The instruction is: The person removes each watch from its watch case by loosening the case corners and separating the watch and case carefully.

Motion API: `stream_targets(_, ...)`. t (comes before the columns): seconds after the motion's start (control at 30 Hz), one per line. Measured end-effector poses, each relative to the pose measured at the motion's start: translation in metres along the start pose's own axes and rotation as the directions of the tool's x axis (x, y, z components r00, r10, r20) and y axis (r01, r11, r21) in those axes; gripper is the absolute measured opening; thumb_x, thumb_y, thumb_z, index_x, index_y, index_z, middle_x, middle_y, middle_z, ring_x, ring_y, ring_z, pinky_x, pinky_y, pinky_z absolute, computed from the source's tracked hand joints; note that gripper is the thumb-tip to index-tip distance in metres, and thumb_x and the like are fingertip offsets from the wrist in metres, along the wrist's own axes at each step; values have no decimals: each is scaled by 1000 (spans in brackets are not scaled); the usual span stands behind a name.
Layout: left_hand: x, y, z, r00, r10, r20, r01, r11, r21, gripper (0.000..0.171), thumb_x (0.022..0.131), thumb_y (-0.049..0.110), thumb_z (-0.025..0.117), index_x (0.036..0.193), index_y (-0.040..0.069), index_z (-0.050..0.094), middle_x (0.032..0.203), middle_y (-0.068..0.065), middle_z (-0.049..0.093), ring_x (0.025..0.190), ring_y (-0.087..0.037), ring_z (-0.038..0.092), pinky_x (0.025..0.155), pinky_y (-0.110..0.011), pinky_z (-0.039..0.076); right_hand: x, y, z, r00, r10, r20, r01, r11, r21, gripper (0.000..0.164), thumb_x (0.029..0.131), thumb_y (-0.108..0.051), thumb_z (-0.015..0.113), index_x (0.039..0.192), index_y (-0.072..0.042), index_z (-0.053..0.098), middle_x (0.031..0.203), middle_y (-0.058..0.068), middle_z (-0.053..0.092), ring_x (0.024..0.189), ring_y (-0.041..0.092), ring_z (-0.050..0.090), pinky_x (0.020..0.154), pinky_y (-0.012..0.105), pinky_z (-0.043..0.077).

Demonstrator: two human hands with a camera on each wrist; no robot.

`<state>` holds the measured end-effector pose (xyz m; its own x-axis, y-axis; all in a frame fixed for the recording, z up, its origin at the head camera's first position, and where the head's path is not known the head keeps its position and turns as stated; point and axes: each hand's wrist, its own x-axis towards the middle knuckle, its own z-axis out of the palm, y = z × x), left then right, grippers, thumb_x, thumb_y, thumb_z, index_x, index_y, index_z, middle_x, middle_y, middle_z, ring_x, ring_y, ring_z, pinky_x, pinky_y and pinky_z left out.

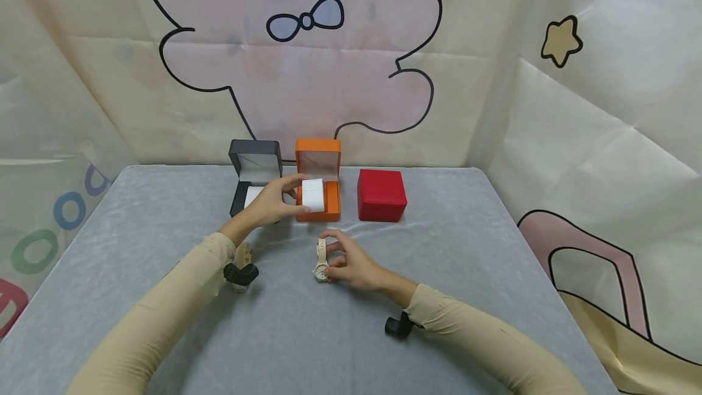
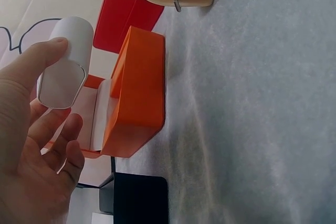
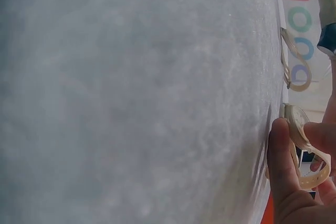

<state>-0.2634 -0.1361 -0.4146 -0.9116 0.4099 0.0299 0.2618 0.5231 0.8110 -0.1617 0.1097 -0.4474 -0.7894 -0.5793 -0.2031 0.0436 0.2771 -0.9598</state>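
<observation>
My left hand pinches a white watch cushion between thumb and fingers, over the open orange watch box. In the left wrist view the cushion is a rounded white block, with the thumb on its near side. Lower and nearer, my right hand holds a cream wristwatch, its strap upward and dial at the bottom. The right wrist view shows this watch gripped at its case by thumb and finger, with the strap curving round. A second cream watch lies partly hidden beneath my left forearm.
Left of the orange box stands an open black watch box with a white cushion in it, partly covered by my left hand. A closed red box stands to the right. Grey cloth covers the table; a printed curtain hangs behind.
</observation>
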Motion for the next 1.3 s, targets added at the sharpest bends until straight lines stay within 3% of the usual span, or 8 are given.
stream_targets(0.13, 0, -1, 1, 1000, 3, -1, -3, 1000, 1, 82, 84, 28, 83, 153, 10, 43, 142, -14, 61, 109, -32, 61, 71, -33, 46, 1, 0, 1, 1000, 30, -8, -30, 999, -31, 68, 92, 7, 67, 149, -15, 35, 134, 21, 55, 84, 15, 69, 78, 32, 61)
stream_targets(0.4, -1, -1, 2, 1000, 7, 0, -7, 1000, 29, 80, 84, 29, 83, 152, 12, 44, 135, -13, 64, 108, -27, 61, 77, -35, 46, 2, 2, 4, 1000, -5, 9, 5, 998, -55, 65, 91, 8, 67, 145, -12, 37, 132, 21, 56, 90, 16, 67, 77, 28, 60)
stream_targets(0.67, -1, -1, 3, 1000, -9, 3, 9, 999, 40, 82, 84, 29, 83, 153, 11, 42, 138, -15, 62, 112, -28, 61, 86, -39, 47, 2, 0, 3, 998, -59, 2, 59, 977, -207, 63, 91, 1, 71, 143, -11, 38, 127, 17, 62, 100, 18, 59, 76, 21, 52)
stream_targets(1.03, 1, -2, 1, 1000, -9, 8, 9, 999, 44, 83, 83, 29, 84, 154, 12, 42, 134, -13, 66, 110, -26, 62, 89, -40, 45, 2, -3, 1, 1000, -16, -4, 15, 966, -258, 58, 97, -13, 68, 147, -17, 39, 139, 12, 57, 89, 14, 62, 78, 25, 52)
stream_targets(1.17, 2, -1, 0, 1000, -13, 11, 13, 999, 42, 83, 84, 29, 84, 154, 13, 42, 139, -13, 63, 111, -27, 62, 91, -42, 46, 2, -5, 3, 999, -33, -27, 23, 943, -332, 59, 97, -15, 69, 148, -19, 39, 138, 10, 56, 79, 13, 59, 73, 24, 51)
stream_targets(1.3, 3, -1, 0, 1000, -10, 13, 10, 999, 42, 83, 84, 30, 84, 154, 12, 42, 140, -13, 62, 111, -28, 62, 84, -39, 47, 4, -4, 3, 995, -61, -79, 24, 914, -406, 59, 96, -16, 70, 148, -18, 41, 136, 11, 53, 75, 10, 56, 71, 23, 49)
